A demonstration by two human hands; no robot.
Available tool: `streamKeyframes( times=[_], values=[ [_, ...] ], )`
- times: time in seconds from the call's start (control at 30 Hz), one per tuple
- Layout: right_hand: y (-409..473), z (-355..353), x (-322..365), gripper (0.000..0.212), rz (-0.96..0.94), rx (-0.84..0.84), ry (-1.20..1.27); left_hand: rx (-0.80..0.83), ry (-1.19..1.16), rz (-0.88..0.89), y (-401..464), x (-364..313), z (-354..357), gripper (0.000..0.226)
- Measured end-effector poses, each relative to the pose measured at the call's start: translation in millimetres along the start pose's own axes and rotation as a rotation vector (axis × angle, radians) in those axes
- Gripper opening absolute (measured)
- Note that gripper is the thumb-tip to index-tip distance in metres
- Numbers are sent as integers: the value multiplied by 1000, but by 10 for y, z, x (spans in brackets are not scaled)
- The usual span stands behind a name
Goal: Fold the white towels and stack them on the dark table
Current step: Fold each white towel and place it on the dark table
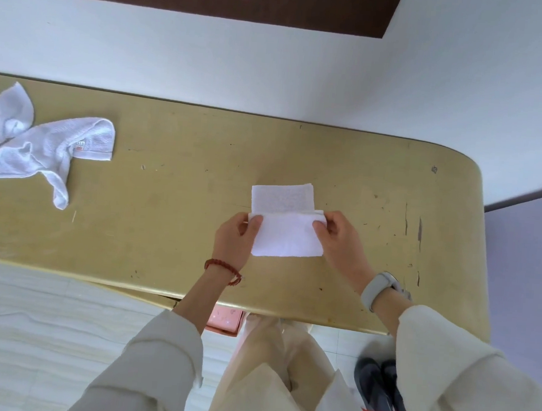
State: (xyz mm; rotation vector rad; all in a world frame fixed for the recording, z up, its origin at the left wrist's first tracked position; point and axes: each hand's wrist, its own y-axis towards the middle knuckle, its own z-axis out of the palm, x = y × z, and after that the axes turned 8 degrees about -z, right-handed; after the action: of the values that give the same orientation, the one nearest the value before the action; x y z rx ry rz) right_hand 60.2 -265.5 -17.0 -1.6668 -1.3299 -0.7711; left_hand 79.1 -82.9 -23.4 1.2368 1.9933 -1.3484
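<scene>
Head view is showing both hands, left [235,235] and right [336,239], pinching the side edges of a folded white towel [288,236], long axis running left-right, lying mid-counter [173,197] overlapping another folded towel [282,197], while crumpled towels [45,148] are sitting far left.
</scene>
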Motion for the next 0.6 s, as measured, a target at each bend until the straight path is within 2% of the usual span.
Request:
streamKeyframes(
  times=[0.23, 0.6],
  values=[
    [446, 217, -33, 21, 100, -96, -81, -106, 125, -96, 433, -136, 190, 24],
    [742, 362, -122, 24, 132, -88, -419, -174, 358, -158, 724, -115, 268, 28]
  ],
)
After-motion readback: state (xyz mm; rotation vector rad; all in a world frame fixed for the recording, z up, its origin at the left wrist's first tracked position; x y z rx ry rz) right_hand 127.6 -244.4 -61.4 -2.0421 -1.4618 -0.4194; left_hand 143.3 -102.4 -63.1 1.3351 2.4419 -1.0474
